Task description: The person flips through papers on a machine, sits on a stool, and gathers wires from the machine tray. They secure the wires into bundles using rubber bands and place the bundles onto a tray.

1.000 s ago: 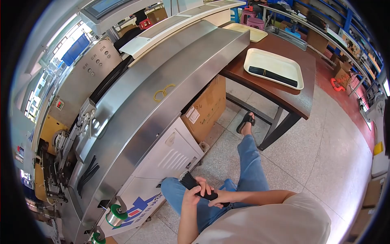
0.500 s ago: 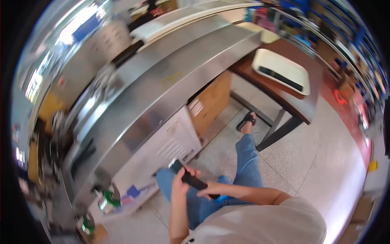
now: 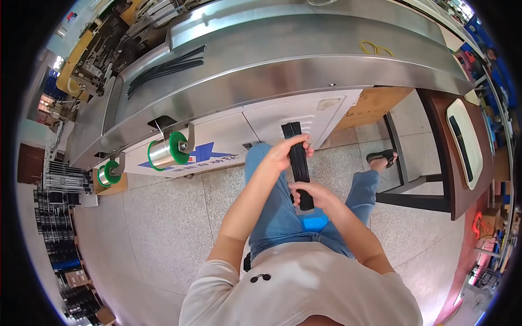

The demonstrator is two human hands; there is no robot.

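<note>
A thick bundle of black wires (image 3: 298, 163), straight and packed together, is held over my lap between both hands. Fingers of my left hand (image 3: 283, 153) wrap around it near its far end. Lower down, my right hand (image 3: 314, 194) grips the same bundle close to its near end. Several loose black wires (image 3: 163, 68) lie on the steel bench ahead, to the left, apart from my hands.
Two green-flanged solder spools (image 3: 163, 152) hang at the bench (image 3: 244, 76) front. A yellow band (image 3: 375, 49) lies on top. To the right, a brown table (image 3: 443, 119) bears a cream tray (image 3: 474, 136) holding a black bundle. Machinery (image 3: 98, 62) stands far left.
My view has swung left, bringing the loose wires and spools into clearer sight. Both hands still hold the bundle, which now points more straight ahead.
</note>
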